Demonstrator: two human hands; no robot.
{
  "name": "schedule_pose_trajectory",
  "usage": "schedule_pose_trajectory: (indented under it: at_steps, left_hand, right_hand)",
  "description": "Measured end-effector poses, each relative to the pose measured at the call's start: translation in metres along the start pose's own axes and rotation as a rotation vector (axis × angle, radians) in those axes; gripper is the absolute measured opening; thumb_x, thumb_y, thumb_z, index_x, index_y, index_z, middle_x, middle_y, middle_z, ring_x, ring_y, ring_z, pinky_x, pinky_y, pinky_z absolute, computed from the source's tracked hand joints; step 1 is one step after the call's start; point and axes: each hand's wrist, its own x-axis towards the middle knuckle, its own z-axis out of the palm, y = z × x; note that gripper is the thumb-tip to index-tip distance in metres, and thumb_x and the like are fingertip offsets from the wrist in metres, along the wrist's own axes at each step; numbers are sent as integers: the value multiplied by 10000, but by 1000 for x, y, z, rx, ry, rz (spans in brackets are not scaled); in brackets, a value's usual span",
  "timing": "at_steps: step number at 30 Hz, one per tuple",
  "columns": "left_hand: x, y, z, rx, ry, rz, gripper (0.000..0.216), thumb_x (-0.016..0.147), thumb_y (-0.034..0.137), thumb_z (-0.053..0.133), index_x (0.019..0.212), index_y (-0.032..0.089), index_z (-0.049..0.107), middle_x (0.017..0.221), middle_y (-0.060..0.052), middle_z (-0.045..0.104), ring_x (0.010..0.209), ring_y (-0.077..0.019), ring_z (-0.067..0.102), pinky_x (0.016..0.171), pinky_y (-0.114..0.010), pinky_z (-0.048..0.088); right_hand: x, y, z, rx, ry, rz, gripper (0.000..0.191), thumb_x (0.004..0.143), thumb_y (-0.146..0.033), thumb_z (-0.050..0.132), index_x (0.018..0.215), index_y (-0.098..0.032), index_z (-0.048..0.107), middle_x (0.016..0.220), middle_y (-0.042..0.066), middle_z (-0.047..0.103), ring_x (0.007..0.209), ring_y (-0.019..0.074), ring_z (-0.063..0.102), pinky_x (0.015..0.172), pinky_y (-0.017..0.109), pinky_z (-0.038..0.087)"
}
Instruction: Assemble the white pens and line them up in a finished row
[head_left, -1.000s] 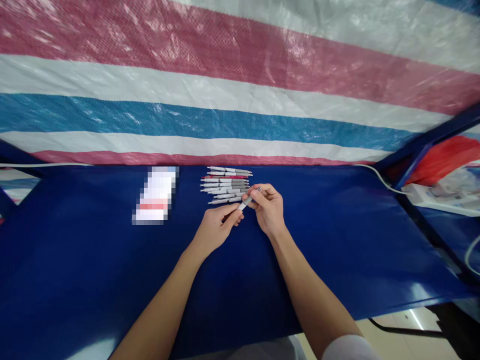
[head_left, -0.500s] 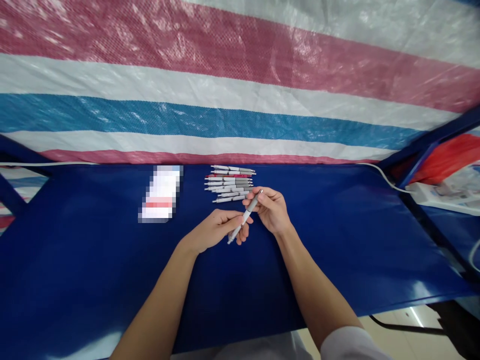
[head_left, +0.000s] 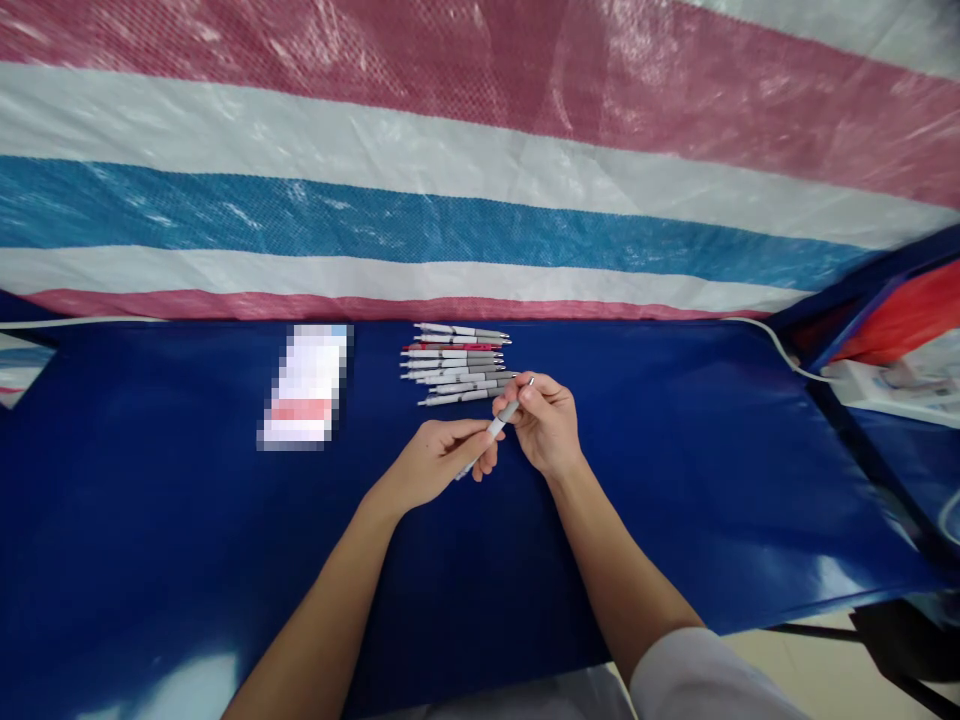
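Both my hands hold one grey and white pen (head_left: 503, 421) above the blue table (head_left: 675, 480). My left hand (head_left: 439, 462) grips the pen's lower white end with fingers curled round it. My right hand (head_left: 544, 420) pinches the upper grey end, the tip pointing up and right. Just beyond the hands lies a row of several pens (head_left: 459, 364), mostly white and grey, one with a red barrel, lined up side by side.
A small white and red packet (head_left: 306, 384), blurred out, lies left of the pens. A striped red, white and blue tarpaulin (head_left: 480, 180) hangs behind the table. A white cable (head_left: 772, 345) runs along the back right edge toward a white power strip (head_left: 885, 385).
The pen stays in both hands. My left hand has closed a little more over its lower end, hiding part of the barrel. The view has shifted slightly.
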Motion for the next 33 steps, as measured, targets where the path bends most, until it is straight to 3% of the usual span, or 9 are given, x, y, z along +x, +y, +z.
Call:
schedule_pose_trajectory:
  at_steps: [3, 13, 20, 25, 33]
  left_hand:
    - [1, 1, -1, 103, 45, 25, 305, 970, 314, 508, 747, 163, 651, 676, 9, 631, 590, -94, 579, 614, -207, 462]
    - [3, -11, 0, 338, 257, 200, 207, 938, 259, 547, 814, 188, 697, 697, 21, 688, 599, -101, 629, 632, -194, 488]
    - [1, -13, 7, 376, 400, 262, 194, 907, 288, 601, 1013, 227, 752, 789, 0, 749, 658, -145, 681, 688, -234, 529]
    - [2, -17, 10, 405, 469, 290, 206, 888, 308, 627, 1022, 242, 768, 811, -11, 759, 693, -169, 686, 709, -257, 526]
    - [5, -20, 12, 476, 558, 381, 213, 879, 299, 640, 1038, 258, 777, 960, -34, 772, 855, -211, 710, 831, -303, 527]
  right_hand:
    - [0, 0, 3, -7, 44, 0, 221, 610, -354, 877, 733, -234, 737, 653, -22, 720, 626, 173, 740, 540, 254, 618]
    - [2, 2, 6, -35, 95, -65, 217, 593, -340, 884, 729, -240, 748, 669, -23, 747, 632, 166, 746, 558, 246, 622]
    - [0, 1, 9, -45, 137, -78, 261, 574, -384, 883, 742, -244, 738, 689, -23, 748, 678, 170, 747, 622, 281, 638]
    - [1, 4, 3, -80, 109, -70, 284, 587, -396, 873, 770, -237, 727, 728, -11, 756, 728, 183, 751, 675, 311, 644]
    - [-1, 2, 9, -27, 97, -119, 217, 622, -350, 861, 765, -246, 736, 712, -29, 755, 700, 146, 743, 632, 240, 620]
